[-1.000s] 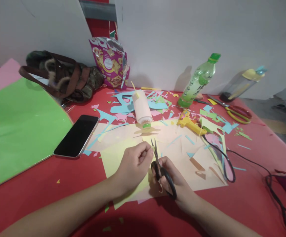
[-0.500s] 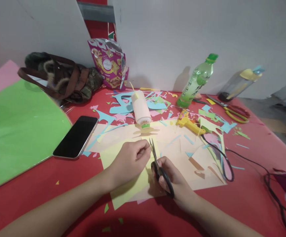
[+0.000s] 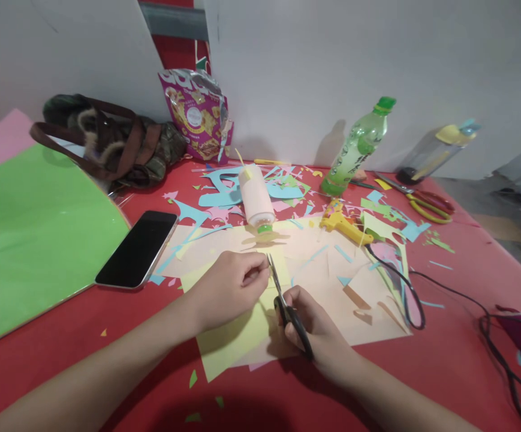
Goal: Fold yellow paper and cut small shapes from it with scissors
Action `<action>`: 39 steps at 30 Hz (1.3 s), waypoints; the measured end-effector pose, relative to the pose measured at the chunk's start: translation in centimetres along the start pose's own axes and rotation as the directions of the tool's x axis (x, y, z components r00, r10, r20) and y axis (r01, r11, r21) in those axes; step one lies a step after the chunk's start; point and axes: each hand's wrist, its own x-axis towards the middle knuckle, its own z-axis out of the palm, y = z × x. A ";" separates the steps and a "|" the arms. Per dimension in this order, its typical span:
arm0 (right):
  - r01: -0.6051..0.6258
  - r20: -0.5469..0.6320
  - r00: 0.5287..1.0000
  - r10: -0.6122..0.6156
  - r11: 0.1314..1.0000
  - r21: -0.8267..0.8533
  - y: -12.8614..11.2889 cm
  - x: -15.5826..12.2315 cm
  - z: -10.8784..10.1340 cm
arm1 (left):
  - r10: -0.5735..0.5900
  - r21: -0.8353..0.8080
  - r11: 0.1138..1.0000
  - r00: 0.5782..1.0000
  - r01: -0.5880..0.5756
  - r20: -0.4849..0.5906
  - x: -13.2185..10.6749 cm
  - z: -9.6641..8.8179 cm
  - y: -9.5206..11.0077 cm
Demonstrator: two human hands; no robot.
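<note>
My right hand [image 3: 316, 330] grips black-handled scissors [image 3: 287, 306], blades pointing away from me and nearly closed. My left hand [image 3: 231, 288] is curled, pinching a small piece of yellow paper right at the blade tips; the piece is mostly hidden by the fingers. Both hands hover over a yellow paper sheet [image 3: 237, 339] that lies on a larger peach sheet [image 3: 327, 282] on the red table [image 3: 444, 360].
A black phone [image 3: 138, 248] lies left of the sheets, beside big green paper [image 3: 30, 228]. Behind: a toppled pink glue bottle [image 3: 256, 198], yellow glue gun [image 3: 343, 224] with black cord, green drink bottle [image 3: 359, 146], red-yellow scissors [image 3: 422, 201], snack bag [image 3: 197, 114], brown bag [image 3: 107, 141]. Coloured scraps are scattered.
Both hands drifted slightly left and away from me. The scissor blades have closed further against the piece pinched in my left hand.
</note>
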 end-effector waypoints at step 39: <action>0.211 -0.147 0.963 -0.225 0.972 -0.106 -0.2 0.3 -0.4 | 0.139 -0.134 0.987 0.902 -0.091 0.409 -0.4 1.6 -0.3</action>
